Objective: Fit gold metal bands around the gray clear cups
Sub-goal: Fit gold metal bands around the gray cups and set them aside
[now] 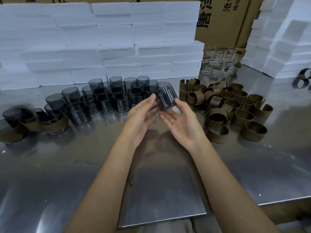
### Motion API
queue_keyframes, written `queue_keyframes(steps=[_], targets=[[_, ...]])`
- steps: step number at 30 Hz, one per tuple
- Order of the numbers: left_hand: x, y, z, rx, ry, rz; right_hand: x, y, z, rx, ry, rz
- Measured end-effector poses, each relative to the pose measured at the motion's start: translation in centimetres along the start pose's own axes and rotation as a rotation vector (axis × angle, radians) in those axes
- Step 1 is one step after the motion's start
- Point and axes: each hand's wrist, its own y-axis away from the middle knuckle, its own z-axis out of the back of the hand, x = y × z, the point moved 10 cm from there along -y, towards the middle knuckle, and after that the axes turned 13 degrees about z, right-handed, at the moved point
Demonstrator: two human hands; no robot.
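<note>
A gray clear cup [166,98] is held tilted above the steel table, between both hands. My left hand [142,115] touches its left side with thumb and fingertips. My right hand [182,122] cradles it from below and the right, fingers loosely curved round it. No band is on this cup. Several bare gray cups [107,96] stand in rows behind my hands. Several loose gold metal bands [235,106] lie in a heap to the right. At the far left stand cups with gold bands fitted [52,122].
White foam blocks [101,39] are stacked along the back and at the right. Clear glass cups [217,64] stand behind the band heap, before cardboard boxes [223,21]. The steel table [84,174] ends at a front edge near me.
</note>
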Motion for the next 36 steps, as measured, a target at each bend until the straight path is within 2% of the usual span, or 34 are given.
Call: queue_keyframes(steps=[4, 7, 9, 11, 14, 17, 21, 28, 32, 36], targets=[[0.3, 0.0, 0.3, -0.04, -0.006, 0.024, 0.5, -0.2, -0.2, 0.02, 0.205, 0.118], [0.4, 0.1, 0.5, -0.065, 0.003, 0.036, 1.5, 0.0, -0.5, 0.046, 0.579, 0.272], [0.6, 0.0, 0.9, -0.079, 0.027, 0.044, 1.6, 0.1, -0.9, 0.076, 0.683, 0.318], [0.4, 0.0, 1.0, -0.073, 0.038, 0.041, 0.8, 0.0, -0.5, 0.035, 0.516, 0.236], [0.1, 0.1, 0.5, -0.02, -0.01, 0.027, -1.1, 0.3, 0.3, -0.027, 0.215, -0.036], [0.2, 0.1, -0.5, 0.063, -0.034, 0.038, -2.7, 1.1, -0.3, -0.002, 0.019, -0.228], [0.0, 0.2, -0.7, 0.057, -0.024, -0.009, -2.1, 0.8, -0.4, -0.039, -0.102, -0.173], [-0.4, 0.6, -0.2, -0.009, -0.047, -0.035, -0.1, 0.2, -0.2, -0.011, -0.168, -0.006], [-0.7, 0.5, -0.5, -0.013, -0.042, -0.102, 0.1, 0.0, -0.3, -0.004, -0.226, 0.014], [-0.9, 0.7, -0.9, -0.004, -0.104, -0.142, -0.3, -0.2, 0.5, -0.064, -0.233, 0.001]])
